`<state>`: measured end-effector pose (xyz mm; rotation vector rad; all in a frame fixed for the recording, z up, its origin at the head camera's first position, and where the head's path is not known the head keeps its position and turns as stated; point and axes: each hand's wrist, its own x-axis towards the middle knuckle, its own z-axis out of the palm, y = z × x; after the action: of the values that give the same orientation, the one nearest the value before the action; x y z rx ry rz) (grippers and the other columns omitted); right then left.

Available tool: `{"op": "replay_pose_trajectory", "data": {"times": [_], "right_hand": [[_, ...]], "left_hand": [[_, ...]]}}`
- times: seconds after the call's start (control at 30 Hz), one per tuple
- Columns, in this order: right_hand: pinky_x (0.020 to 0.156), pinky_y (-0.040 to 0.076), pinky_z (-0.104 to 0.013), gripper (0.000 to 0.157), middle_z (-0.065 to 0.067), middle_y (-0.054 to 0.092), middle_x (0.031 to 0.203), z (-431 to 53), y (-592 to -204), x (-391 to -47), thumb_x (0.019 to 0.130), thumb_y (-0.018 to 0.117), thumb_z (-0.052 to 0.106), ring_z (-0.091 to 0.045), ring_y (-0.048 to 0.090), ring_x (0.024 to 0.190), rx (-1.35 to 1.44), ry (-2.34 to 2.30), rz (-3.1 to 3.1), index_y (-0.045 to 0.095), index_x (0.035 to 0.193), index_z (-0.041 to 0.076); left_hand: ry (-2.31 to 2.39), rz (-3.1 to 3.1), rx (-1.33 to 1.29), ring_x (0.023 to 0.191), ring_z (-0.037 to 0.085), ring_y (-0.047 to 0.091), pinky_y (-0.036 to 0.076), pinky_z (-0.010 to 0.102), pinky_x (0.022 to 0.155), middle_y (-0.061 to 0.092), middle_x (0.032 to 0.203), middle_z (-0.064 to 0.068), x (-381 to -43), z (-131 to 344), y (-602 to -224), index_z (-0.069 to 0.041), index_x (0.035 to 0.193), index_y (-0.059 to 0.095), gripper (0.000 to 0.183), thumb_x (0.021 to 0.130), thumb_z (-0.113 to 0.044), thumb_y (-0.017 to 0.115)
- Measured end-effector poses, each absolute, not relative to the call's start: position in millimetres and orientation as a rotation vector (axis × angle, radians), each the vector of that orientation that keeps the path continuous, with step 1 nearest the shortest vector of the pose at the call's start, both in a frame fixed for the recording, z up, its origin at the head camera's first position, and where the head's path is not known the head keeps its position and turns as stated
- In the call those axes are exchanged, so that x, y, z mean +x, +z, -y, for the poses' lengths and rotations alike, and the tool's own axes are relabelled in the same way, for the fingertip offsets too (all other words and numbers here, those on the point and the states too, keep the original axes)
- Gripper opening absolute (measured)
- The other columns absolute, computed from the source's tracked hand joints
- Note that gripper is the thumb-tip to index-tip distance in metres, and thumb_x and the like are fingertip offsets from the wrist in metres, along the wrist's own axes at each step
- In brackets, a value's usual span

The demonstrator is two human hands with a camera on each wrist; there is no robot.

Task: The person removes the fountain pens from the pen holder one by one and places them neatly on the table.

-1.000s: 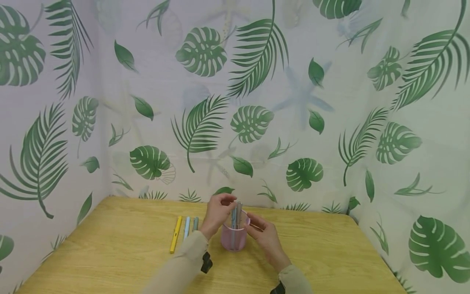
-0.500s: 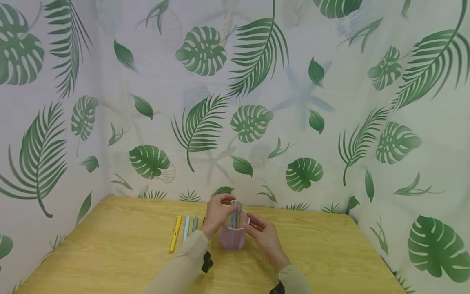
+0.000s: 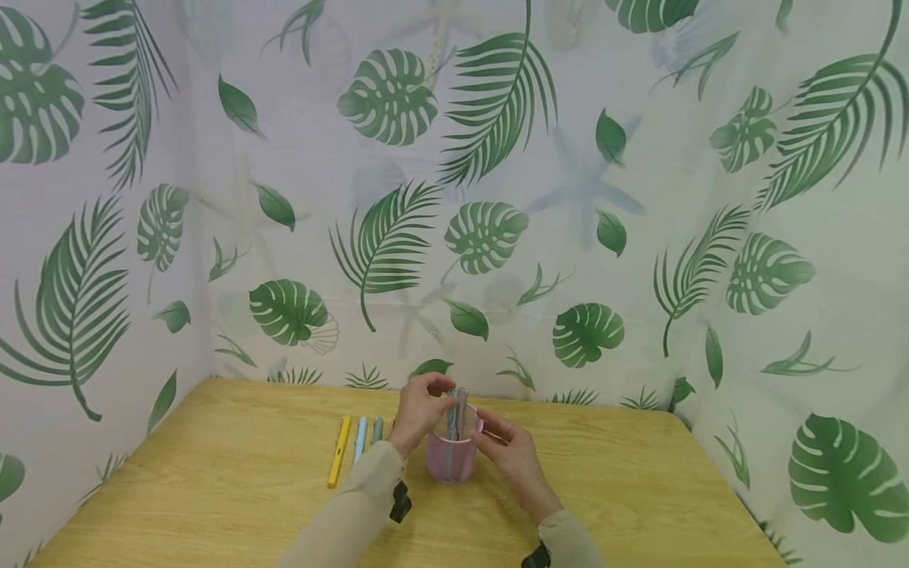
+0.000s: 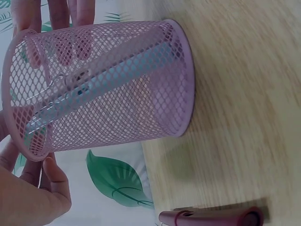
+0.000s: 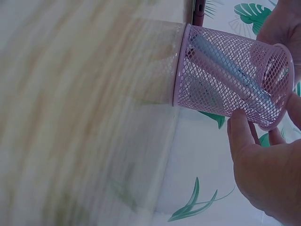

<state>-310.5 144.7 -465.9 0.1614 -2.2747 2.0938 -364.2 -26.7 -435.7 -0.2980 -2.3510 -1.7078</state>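
A pink mesh pen holder (image 3: 450, 461) stands upright on the table with a light blue pen (image 4: 122, 73) and a greyish pen (image 4: 115, 54) leaning inside it. My right hand (image 3: 516, 465) holds the holder's right side by the rim, thumb against the mesh and fingers behind. Over the left of the rim, my left hand (image 3: 419, 414) has its fingers bent around the pen tops. Its fingertips are partly hidden, so I cannot tell whether they pinch a pen or only touch there.
Left of the holder lie a yellow pen (image 3: 339, 451), a blue pen (image 3: 360, 438) and a grey-green pen (image 3: 378, 430). A dark red pen (image 4: 211, 217) lies nearby, mostly behind the left hand in the head view. The wooden table (image 3: 625, 473) meets leaf-patterned curtains (image 3: 497, 331).
The pen holder has shifted very slightly left, and the pen tops show a little more beside my left thumb. Both hands stay almost still.
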Motion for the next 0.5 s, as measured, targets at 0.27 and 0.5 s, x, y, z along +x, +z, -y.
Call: {"op": "replay_pose_trajectory", "data": {"times": [0.27, 0.5], "right_hand": [[0.097, 0.053, -0.036, 0.046, -0.021, 0.057, 0.137, -144.7, -464.8, -310.2, 0.094, 0.066, 0.014, -0.032, 0.057, 0.124, 0.159, 2.096, 2.266, 0.055, 0.137, 0.000], [0.097, 0.053, -0.035, 0.047, -0.024, 0.058, 0.134, -144.5, -465.0, -310.6, 0.093, 0.068, 0.014, -0.032, 0.059, 0.121, 0.168, 2.104, 2.255, 0.055, 0.136, -0.001]], "left_hand": [[-1.690, 2.354, -0.326, 0.089, 0.020, 0.064, 0.056, 0.036, 0.080, 0.070, 0.099, 0.010, -364.5, 27.2, -440.9, -0.004, 0.107, 0.068, 0.023, 0.084, -0.006, 0.075], [-1.733, 2.347, -0.293, 0.090, 0.020, 0.063, 0.056, 0.034, 0.079, 0.069, 0.100, 0.011, -365.4, 30.0, -443.5, -0.004, 0.111, 0.067, 0.025, 0.086, -0.006, 0.072]]}}
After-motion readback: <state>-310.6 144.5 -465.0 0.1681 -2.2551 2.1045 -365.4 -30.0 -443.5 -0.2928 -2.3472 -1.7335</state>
